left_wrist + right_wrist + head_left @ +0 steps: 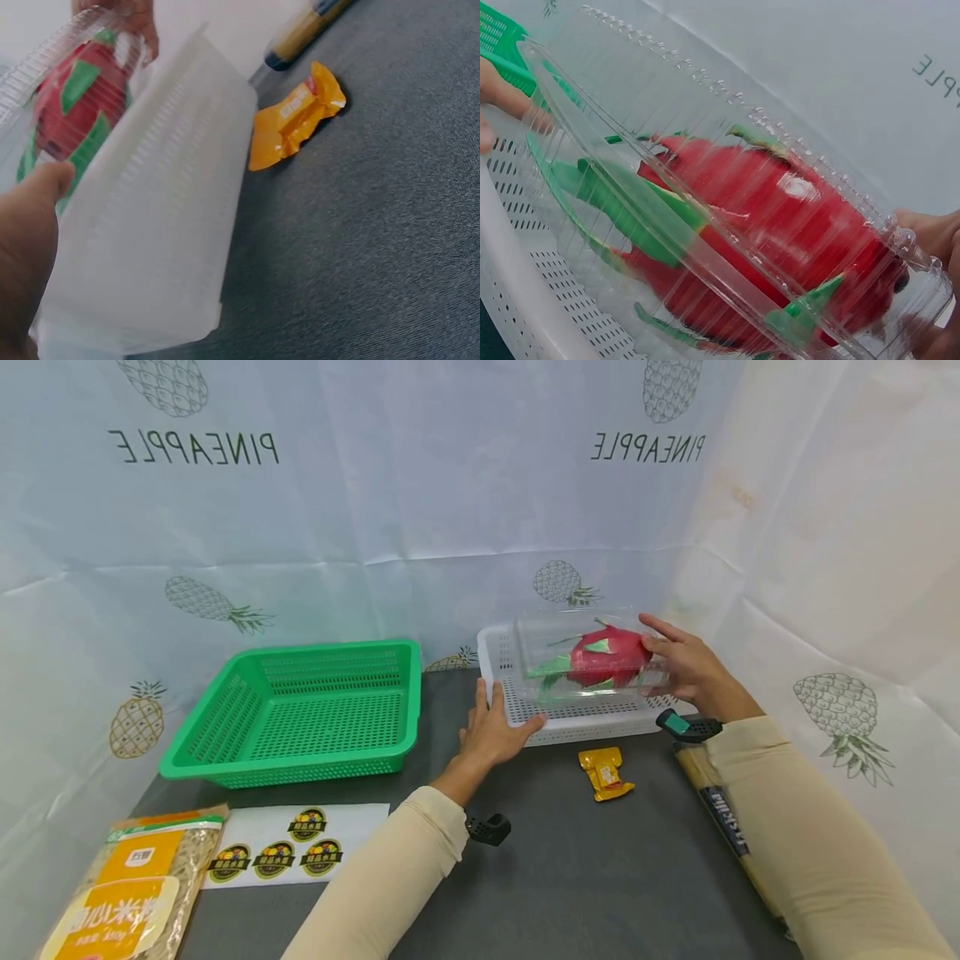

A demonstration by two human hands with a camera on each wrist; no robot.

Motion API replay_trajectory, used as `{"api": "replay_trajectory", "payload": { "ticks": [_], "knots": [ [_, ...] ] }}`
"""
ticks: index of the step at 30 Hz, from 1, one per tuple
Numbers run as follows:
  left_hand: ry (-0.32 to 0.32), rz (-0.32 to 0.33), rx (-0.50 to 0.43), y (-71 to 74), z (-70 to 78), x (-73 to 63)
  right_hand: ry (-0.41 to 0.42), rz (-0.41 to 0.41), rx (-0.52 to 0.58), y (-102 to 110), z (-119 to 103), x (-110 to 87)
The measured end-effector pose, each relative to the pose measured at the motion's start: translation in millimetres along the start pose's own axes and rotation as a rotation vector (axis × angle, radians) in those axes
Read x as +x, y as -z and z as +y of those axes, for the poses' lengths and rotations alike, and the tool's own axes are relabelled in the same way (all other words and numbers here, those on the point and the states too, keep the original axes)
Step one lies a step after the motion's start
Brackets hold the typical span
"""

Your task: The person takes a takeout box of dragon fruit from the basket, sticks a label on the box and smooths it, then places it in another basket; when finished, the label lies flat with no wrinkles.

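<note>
Nearest camera: noodle packet [123, 893] at the table's front left, sticker sheet [288, 852] just beside it.
Box position: clear clamshell box [588, 660] with the dragon fruit [609, 657] inside, over the white basket [510, 706], long axis running left to right.
Right hand: right hand [686, 667] grips the box's right end, fingers curled round it. It's the nearer hand.
Left hand: left hand [495, 731] rests on the basket's front rim, fingers fairly straight, thumb tip near the box's left corner.
Hands: apart, one at each end.
Elsewhere: green basket [307, 710] well to the left; orange sachet [606, 772] on the mat.
</note>
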State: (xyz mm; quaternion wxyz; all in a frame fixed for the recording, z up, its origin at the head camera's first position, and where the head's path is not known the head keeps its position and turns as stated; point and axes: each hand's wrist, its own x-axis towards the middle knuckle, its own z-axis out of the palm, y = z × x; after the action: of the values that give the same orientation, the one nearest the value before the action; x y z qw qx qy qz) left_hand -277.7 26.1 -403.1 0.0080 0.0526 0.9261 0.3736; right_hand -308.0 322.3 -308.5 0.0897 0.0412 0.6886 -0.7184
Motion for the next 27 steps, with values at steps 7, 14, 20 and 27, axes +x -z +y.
{"api": "replay_trajectory", "payload": {
  "ticks": [7, 14, 20, 27],
  "knots": [
    [-0.045, -0.014, -0.088, 12.9, -2.4, -1.9, 0.009, -0.017, -0.011, -0.8, -2.9, -5.3],
    [-0.207, 0.049, -0.216, 30.7, -4.2, -4.0, 0.031, -0.029, -0.003, -7.2, -5.8, -11.1],
    [-0.236, 0.063, -0.311, 45.5, 4.6, -7.4, 0.030, -0.041, 0.031, -14.9, -7.4, -16.6],
    [-0.265, 0.040, -0.497, 55.9, 12.6, -7.8, 0.028, -0.073, 0.060, -25.3, -6.4, -22.8]
  ]
}}
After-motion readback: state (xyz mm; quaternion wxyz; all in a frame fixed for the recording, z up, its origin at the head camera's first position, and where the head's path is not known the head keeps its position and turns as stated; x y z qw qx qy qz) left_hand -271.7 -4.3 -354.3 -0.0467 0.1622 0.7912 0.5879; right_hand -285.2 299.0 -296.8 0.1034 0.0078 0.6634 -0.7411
